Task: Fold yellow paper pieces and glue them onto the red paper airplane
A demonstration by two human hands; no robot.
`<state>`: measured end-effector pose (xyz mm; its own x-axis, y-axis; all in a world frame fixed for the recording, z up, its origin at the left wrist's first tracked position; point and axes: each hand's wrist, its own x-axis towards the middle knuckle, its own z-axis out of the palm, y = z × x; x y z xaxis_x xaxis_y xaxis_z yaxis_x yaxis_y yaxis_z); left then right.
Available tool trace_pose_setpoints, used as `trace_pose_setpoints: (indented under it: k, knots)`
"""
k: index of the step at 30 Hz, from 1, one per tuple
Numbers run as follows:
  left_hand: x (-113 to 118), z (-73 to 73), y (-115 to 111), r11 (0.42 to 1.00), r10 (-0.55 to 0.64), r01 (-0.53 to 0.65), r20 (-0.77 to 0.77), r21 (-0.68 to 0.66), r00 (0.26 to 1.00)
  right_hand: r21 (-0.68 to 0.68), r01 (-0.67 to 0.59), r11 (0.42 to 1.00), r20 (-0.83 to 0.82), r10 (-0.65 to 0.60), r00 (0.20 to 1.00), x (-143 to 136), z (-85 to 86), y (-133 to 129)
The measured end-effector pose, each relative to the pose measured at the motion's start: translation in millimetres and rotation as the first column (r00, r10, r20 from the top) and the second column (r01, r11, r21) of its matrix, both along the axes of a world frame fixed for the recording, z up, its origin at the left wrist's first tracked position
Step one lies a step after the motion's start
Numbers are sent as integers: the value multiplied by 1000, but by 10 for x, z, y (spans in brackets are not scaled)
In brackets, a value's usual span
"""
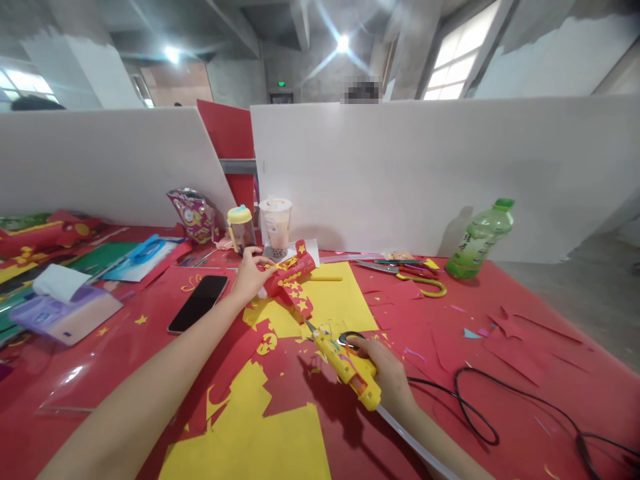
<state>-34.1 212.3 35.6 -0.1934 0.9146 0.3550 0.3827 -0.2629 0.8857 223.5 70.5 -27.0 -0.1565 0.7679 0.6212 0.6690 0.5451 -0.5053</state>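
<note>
My left hand (255, 272) is closed on a red paper craft (299, 291) decorated with yellow stars, holding it above the yellow sheet (340, 303). In my right hand (385, 367) is a yellow hot glue gun (345, 363), its nozzle pointing up and left, close to the craft's lower end. Whether the nozzle touches the paper I cannot tell. A clear glue stick (407, 437) sticks out of the gun's back. By my right fingers shows a dark ring-shaped part (351, 339). Cut yellow paper (250, 433) lies below, between my forearms.
Behind the craft stand a bubble tea cup (277, 227) and a yellow-lidded jar (241, 230). A phone (199, 304) lies left, scissors (425, 283) and a green bottle (480, 240) right. A black cable (475, 393) loops across the red table. White boards (400, 180) close off the back.
</note>
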Motion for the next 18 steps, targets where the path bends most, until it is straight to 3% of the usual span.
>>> trace_pose_setpoints:
  k: [7, 18]
  knots:
    - [32, -98, 104, 998, -5, 3, -23, -55, 1000, 18, -72, 997, 74, 70, 995, 0, 97, -15]
    - [82, -63, 28, 997, -10, 10, 1, -80, 1000, -17, -58, 998, 53, 59, 997, 7, 82, -7]
